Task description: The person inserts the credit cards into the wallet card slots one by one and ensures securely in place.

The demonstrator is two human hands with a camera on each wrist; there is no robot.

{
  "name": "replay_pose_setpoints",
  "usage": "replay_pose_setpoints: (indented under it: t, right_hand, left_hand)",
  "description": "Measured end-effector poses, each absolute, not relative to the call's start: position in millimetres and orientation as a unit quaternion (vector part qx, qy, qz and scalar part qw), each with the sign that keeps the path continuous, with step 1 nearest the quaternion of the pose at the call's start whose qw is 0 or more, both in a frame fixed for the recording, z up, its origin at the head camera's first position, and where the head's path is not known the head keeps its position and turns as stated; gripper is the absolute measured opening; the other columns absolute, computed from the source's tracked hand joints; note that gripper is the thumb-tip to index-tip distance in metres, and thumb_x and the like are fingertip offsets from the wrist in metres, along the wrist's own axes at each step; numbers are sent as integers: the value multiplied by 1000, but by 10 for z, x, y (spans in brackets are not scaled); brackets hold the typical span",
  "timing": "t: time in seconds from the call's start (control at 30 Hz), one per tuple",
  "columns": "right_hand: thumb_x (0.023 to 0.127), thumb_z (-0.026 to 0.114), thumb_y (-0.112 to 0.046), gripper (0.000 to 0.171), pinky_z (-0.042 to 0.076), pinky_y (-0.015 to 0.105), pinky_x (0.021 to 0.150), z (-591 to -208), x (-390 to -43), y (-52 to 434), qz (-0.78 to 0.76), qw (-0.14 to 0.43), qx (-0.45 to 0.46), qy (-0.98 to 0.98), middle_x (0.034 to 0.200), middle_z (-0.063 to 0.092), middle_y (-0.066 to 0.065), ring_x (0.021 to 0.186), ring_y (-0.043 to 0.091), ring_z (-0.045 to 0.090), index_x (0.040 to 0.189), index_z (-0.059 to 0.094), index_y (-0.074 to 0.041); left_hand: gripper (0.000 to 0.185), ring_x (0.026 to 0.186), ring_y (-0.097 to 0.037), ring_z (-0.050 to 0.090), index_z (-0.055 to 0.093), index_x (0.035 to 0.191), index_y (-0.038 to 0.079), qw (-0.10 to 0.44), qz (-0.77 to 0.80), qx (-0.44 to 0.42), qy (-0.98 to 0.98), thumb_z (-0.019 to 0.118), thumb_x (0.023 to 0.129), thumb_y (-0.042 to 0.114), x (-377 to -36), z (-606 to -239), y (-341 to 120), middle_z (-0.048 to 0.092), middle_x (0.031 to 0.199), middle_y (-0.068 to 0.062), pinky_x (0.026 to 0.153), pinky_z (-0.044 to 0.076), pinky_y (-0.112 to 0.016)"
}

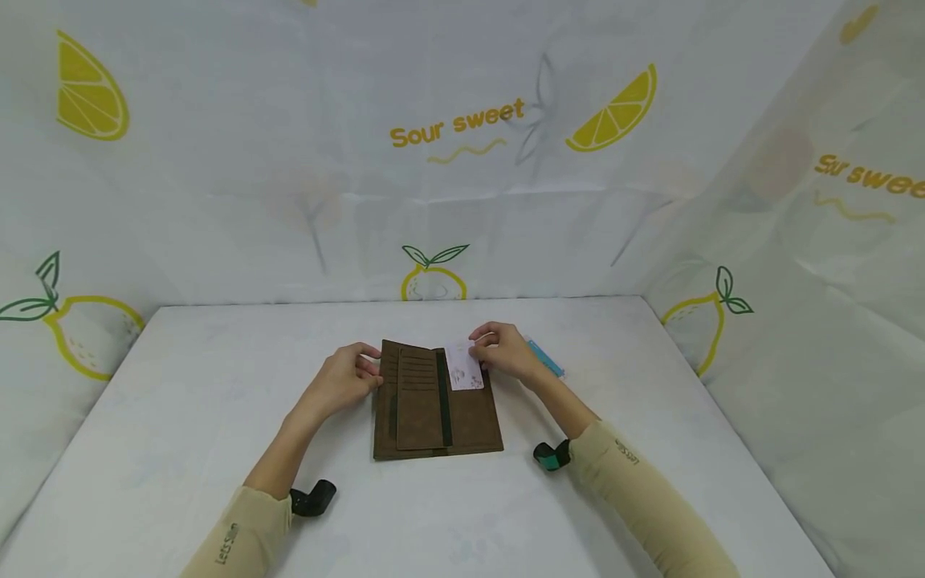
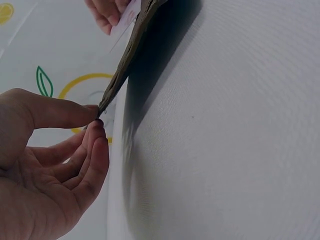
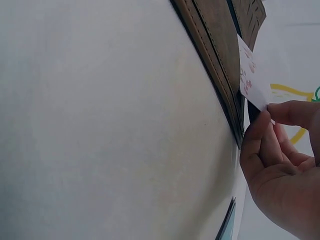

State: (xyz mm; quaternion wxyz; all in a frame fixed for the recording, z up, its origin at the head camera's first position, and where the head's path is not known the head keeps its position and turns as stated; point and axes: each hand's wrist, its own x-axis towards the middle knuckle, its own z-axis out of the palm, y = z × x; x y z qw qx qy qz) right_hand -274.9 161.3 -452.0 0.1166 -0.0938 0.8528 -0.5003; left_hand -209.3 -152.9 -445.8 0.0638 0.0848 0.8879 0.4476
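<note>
Nearest to me on the white tabletop [image 1: 217, 385] I saw both forearms in beige sleeves, each with a dark wrist camera mount just beside it. Beyond them lay the brown wallet [image 1: 433, 401], opened flat near the middle of the tabletop, its card slots facing up.

My left hand [image 1: 345, 384] sat at the wallet's left edge. Its grip was pinched: in the left wrist view the thumb and fingertips [image 2: 92, 116] were pressed on the wallet's thin edge [image 2: 120, 75], which lifted slightly off the tabletop there.

My right hand [image 1: 503, 352] was at the wallet's far right corner. Its grip was pinching a small white card [image 1: 463, 365] with faint pink printing, thumb and forefinger closed on the card's outer end. In the right wrist view the card [image 3: 248, 75] stood against the wallet's right half [image 3: 215, 55], its lower edge at the pocket; I could not tell how far it was tucked in.

Just right of the wallet, behind my right hand, a blue-edged card [image 1: 545, 359] lay on the tabletop. Farthest off hung the lemon-printed backdrop [image 1: 462, 128].
</note>
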Motion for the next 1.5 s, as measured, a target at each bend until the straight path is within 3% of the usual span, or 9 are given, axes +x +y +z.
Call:
replay_pose_setpoints:
  t: [0.93, 1.2, 1.5]
  right_hand:
    - [101, 68, -4, 22, 59, 27, 71, -4542, -2705, 1718, -478, 125, -138, 859, 99, 77, 21, 80, 17, 71, 120, 65, 7]
    - [98, 69, -4, 18, 54, 24, 69, -4548, -2685, 1773, -469, 120, -175, 857, 87, 75, 8, 74, 12, 66, 114, 65, 4]
    - [98, 75, -8, 21, 52, 24, 76, -4540, -2670, 1806, -446, 129, -172, 869, 97, 73, 13, 81, 11, 64, 115, 69, 3]
  left_hand:
    - [43, 85, -19, 69, 63, 133, -10, 68, 449, 83, 887, 69, 90, -3, -2094, -4455, -1514, 75, 101, -17, 75, 53, -30]
    - [43, 85, -20, 70, 64, 132, -10, 64, 448, 89, 887, 69, 90, -3, -2094, -4455, -1527, 75, 100, -17, 75, 53, -30]
    - [43, 85, -20, 70, 65, 131, -10, 68, 449, 86, 887, 69, 90, -3, -2094, -4444, -1522, 75, 99, -16, 75, 53, -30]
